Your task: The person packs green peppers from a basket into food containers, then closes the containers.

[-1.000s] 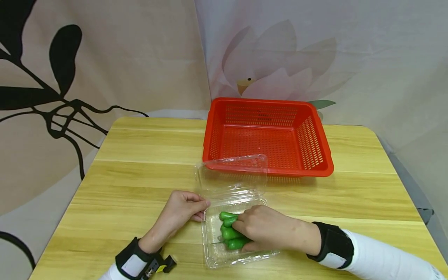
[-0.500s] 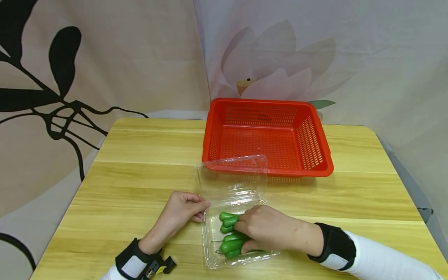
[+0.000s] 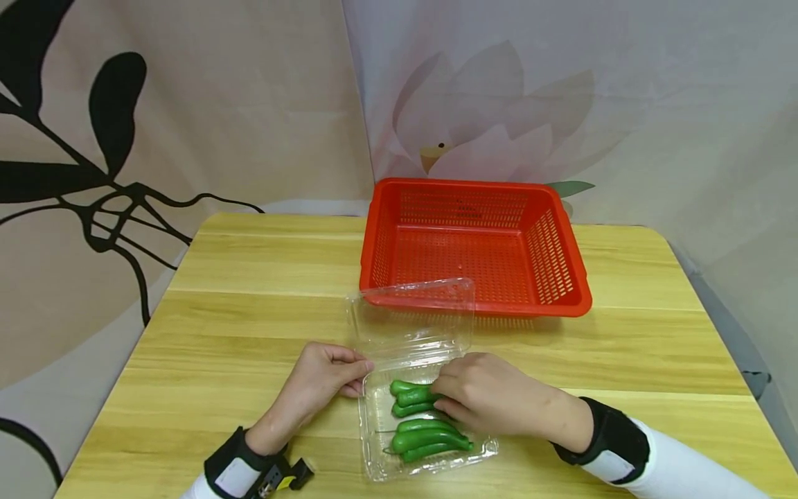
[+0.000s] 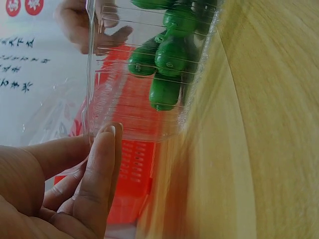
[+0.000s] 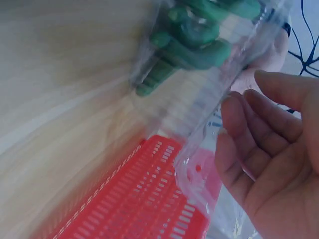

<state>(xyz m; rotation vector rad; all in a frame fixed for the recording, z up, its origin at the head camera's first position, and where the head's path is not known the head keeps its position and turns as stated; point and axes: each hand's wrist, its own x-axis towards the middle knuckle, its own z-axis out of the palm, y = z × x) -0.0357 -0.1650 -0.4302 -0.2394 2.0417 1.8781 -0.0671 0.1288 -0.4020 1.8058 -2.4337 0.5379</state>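
Note:
My left hand (image 3: pixel 327 374) pinches the left rim of a clear plastic clamshell box (image 3: pixel 377 457) between thumb and fingers, near its hinge. In the box lie green peppers in two groups: the far peppers (image 3: pixel 410 397) by the hinge side, partly hidden by my right hand, and the near peppers (image 3: pixel 430 438) side by side. Over the box's right side is my right hand (image 3: pixel 486 391), its fingertips at the far peppers' right ends. In the right wrist view the right hand (image 5: pixel 279 149) has loosely bent fingers and nothing between them. The lid (image 3: pixel 405 322) stands raised behind.
A red plastic basket (image 3: pixel 576 305) with slotted walls stands behind the box, overlapped by the lid in the head view. Everything rests on a wood-grain table (image 3: pixel 262 277). A patterned curtain (image 3: pixel 262 104) hangs behind the table.
The peppers have spread apart into two groups. My right hand has come off the near peppers and moved up and slightly right. My left hand has stayed at the rim.

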